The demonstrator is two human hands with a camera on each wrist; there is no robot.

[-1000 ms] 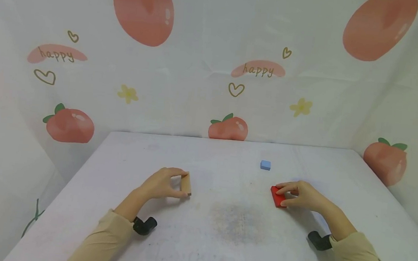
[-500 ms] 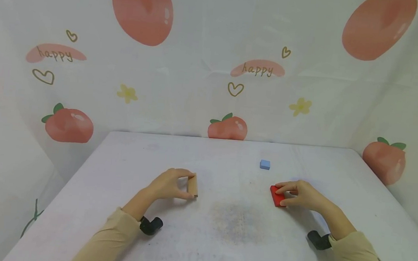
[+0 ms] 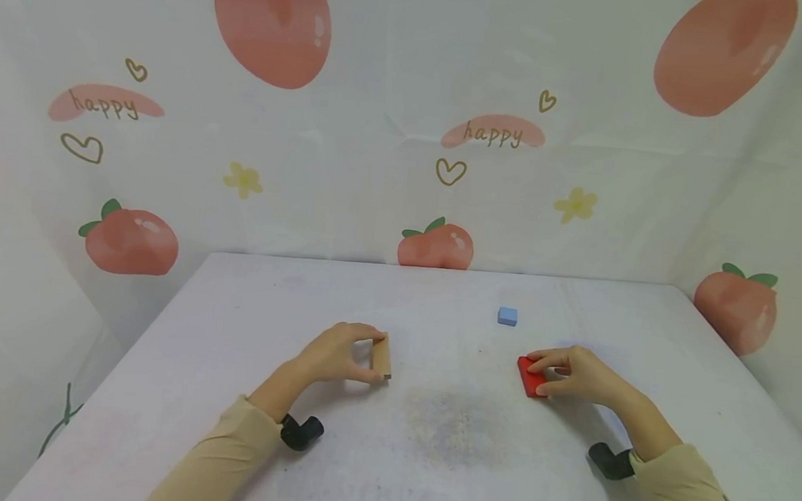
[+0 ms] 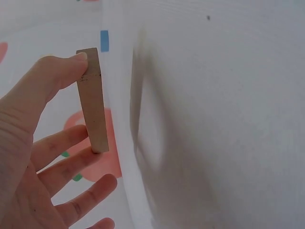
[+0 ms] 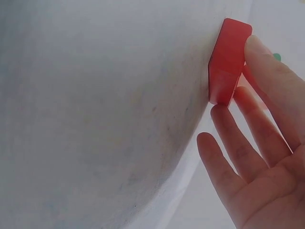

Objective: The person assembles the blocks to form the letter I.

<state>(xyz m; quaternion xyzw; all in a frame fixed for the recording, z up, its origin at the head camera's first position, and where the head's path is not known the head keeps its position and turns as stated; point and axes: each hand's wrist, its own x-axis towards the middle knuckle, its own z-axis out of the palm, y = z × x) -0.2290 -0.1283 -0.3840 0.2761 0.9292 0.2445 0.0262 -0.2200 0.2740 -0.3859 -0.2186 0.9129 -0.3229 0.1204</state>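
Note:
In my left hand (image 3: 338,354) is a plain wooden block (image 3: 381,357), pinched at its two ends between thumb and fingers. The left wrist view shows this block (image 4: 93,102) off the table, its shadow lying apart from it. My right hand (image 3: 579,375) holds a flat red block (image 3: 530,377) by thumb and fingertips, low at the table. From the right wrist, the red block (image 5: 230,59) appears tilted, with the thumb on one edge and fingers by its lower end. Its far underside is hidden.
A small blue block (image 3: 507,316) sits farther back on the white table (image 3: 423,483), behind the two hands. A fruit-patterned curtain (image 3: 352,159) hangs along the back and sides. Each wrist wears a black camera mount (image 3: 302,433).
My left hand has moved steadily to the right, carrying the wooden block toward the middle of the table. The right hand and red block stay in place.

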